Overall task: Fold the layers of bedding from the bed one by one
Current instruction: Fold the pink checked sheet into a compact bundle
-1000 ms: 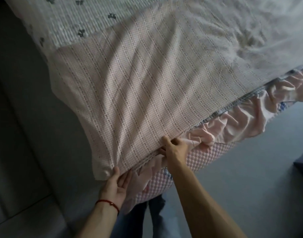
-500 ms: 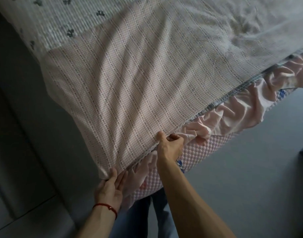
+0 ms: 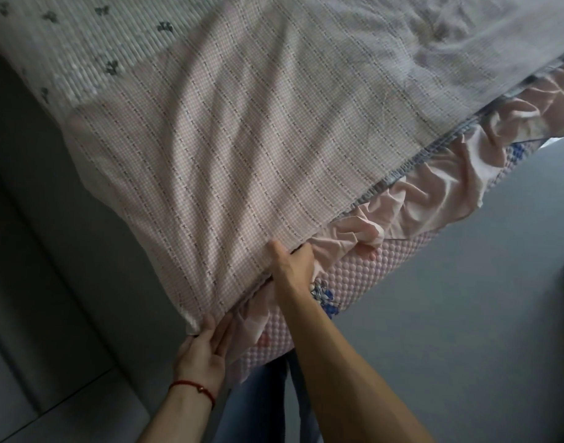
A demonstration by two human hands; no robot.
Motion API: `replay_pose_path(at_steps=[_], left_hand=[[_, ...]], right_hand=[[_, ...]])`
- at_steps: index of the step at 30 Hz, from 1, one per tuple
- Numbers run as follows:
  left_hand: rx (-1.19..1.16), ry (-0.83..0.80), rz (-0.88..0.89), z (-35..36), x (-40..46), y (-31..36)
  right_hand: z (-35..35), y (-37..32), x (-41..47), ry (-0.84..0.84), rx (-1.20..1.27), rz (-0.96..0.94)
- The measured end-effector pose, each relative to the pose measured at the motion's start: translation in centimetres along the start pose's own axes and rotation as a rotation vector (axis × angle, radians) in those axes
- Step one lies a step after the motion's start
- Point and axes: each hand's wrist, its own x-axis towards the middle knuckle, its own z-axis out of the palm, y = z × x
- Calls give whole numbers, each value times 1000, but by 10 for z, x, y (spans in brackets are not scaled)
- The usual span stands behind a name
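I see the pink checked sheet [image 3: 242, 161] spread over the bed, its near edge running along the mattress side. My right hand [image 3: 293, 263] has the thumb on top of that edge and the fingers tucked beneath, pinching it. My left hand [image 3: 204, 353] is at the sheet's near corner, fingers fairly straight against the fabric; whether it actually grips, I can't tell. A pink ruffled layer [image 3: 418, 199] bunches below the edge, over the bubble-textured mattress [image 3: 370, 266]
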Motion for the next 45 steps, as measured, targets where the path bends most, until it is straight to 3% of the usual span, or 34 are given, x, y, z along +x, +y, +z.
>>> replay_pose_path(at_steps=[4,9,11,13,16,19,25,29,36,39,45], left_hand=[[109,25,-26,-1,2,-6],[387,208,-118,-1,9,18],[649,353,88,5,15,36],[1018,397,355,23,4,62],[1339,213,643,58,-5,95],[1587,54,760,86,13,128],[2091,-150,819,147,70,189],[2383,-127,655,185,102,201],[2515,-180,737,186,123,202],[2528,-224,750,191,129,203],[2518,-351,644,193,134,203]], right_hand=[[-7,17,-1,-124,19,121],[3,27,-10,-273,83,268],[5,29,-13,-302,138,276],[3,31,-20,-256,112,194],[-2,38,-34,-166,6,89],[4,49,-31,-173,-140,220],[31,39,-3,-231,-418,318],[39,36,12,-256,-545,351],[54,35,18,-123,-658,457],[67,31,22,-84,-769,411],[74,40,18,88,-605,468]])
